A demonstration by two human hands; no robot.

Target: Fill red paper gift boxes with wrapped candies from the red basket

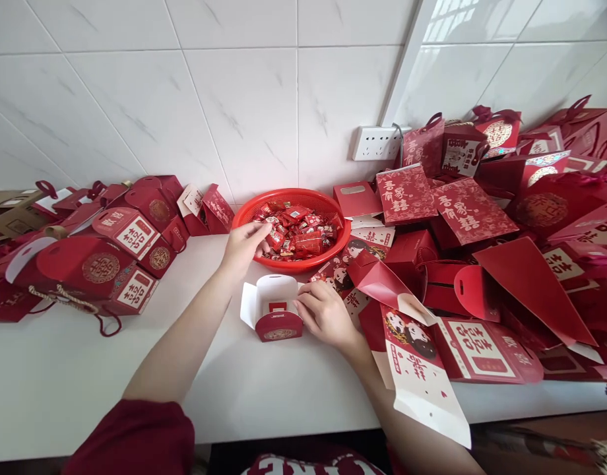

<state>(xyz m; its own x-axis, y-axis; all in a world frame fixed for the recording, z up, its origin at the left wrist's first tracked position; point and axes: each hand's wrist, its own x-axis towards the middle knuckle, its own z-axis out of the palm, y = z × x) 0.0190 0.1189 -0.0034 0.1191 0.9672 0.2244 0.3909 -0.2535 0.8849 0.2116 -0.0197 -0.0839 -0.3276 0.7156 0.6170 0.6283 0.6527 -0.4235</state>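
Apparently part-filled, closing outstanding: small red-and-white cardboard box (280, 328) on white table (284, 396), red item (277, 307) inside. Right hand (328, 313) grasps its edge; left hand (244, 246) at round red plastic basket (293, 266), grip indeterminable.

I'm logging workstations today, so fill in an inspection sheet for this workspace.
Surface: flat white tabletop.
Things at hand: small open red-and-white cardboard box; behind it, round red plastic basket of red-wrapped sweets.
Clutter: dark red cardboard gift boxes at left; jumbled heap of red printed cartons at right.
Grip: left hand reaches over the basket's left side, hold unclear; right hand touches the small box's right side.
Cables: thin dark cable at the white plastic wall socket.
Surroundings: glossy white tiled wall behind.
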